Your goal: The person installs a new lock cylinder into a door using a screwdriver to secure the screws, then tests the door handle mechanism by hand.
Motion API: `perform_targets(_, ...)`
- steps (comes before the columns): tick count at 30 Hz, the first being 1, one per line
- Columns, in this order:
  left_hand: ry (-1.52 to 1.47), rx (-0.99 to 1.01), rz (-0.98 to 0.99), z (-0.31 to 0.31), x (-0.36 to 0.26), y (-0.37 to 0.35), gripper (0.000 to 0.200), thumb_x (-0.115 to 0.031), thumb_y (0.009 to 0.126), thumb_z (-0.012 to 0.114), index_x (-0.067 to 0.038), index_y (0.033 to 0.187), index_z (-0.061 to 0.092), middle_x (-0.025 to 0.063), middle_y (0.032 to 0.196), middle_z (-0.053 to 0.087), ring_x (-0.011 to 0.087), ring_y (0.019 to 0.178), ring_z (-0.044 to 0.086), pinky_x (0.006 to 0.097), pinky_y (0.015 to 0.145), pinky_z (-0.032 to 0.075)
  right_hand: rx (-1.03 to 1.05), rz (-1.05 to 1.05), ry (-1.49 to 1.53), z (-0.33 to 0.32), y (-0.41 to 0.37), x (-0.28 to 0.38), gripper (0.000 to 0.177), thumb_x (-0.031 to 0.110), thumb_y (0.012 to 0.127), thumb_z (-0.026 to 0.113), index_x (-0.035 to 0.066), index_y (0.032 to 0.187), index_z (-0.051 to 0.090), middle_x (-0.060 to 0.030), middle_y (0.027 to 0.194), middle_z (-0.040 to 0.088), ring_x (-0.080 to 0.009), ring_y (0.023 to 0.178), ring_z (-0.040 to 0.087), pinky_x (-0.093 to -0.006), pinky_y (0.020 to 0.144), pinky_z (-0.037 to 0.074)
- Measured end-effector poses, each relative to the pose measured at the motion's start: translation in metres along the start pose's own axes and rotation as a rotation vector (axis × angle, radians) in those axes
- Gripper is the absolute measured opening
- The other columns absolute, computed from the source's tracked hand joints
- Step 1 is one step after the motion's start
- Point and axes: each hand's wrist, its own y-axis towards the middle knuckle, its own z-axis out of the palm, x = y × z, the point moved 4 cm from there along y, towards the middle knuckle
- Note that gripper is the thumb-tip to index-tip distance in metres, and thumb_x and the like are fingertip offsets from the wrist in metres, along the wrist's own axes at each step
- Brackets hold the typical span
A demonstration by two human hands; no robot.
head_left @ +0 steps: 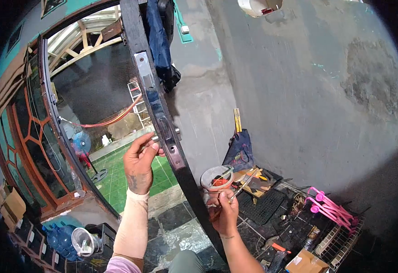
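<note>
A dark door (190,191) stands edge-on before me, with a long metal mortise lock plate (153,98) set in its edge. My left hand (139,160) is on the door's left side, thumb and fingers pinched on a small metal lock cylinder (155,138) at the lock. A short metal piece (178,133) sticks out on the door's right side. Lower down, right of the door, my right hand (225,213) is closed around a thin metal screwdriver (243,184), its shaft slanting up to the right. The palm hides the rest of the tool.
Behind my right hand are a bucket (217,176), a black crate (262,207) and scattered tools. A hammer (277,245), a cardboard box (306,264) and a pink folding frame (331,207) lie at right. Water bottles (62,239) stand at left. A blue jacket (159,41) hangs beside the door.
</note>
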Motion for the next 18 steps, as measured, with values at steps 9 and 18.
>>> perform_targets(9, 0.01, 0.016, -0.006, 0.0027, 0.0011, 0.0005, 0.031, 0.0, 0.094, 0.063, 0.005, 0.124, 0.062, 0.0077, 0.096, 0.066, 0.0155, 0.083, 0.065, 0.0301, 0.077, 0.055, 0.001, 0.003, 0.084, 0.0014, 0.0043, -0.0059, 0.017, 0.028, 0.102, 0.061, 0.011, 0.105, 0.058, -0.0073, 0.087, 0.071, -0.0106, 0.062, 0.062, -0.0221, 0.043, 0.044)
perform_targets(18, 0.013, -0.042, 0.003, 0.0027, -0.0007, -0.0003, 0.031, 0.0, 0.092, 0.065, 0.007, 0.123, 0.063, 0.0098, 0.09, 0.07, 0.0155, 0.078, 0.065, 0.0283, 0.075, 0.054, 0.012, 0.005, 0.02, 0.006, 0.0018, -0.0045, 0.018, 0.029, 0.102, 0.06, 0.011, 0.104, 0.059, -0.0083, 0.079, 0.068, -0.0082, 0.047, 0.053, -0.021, 0.037, 0.037)
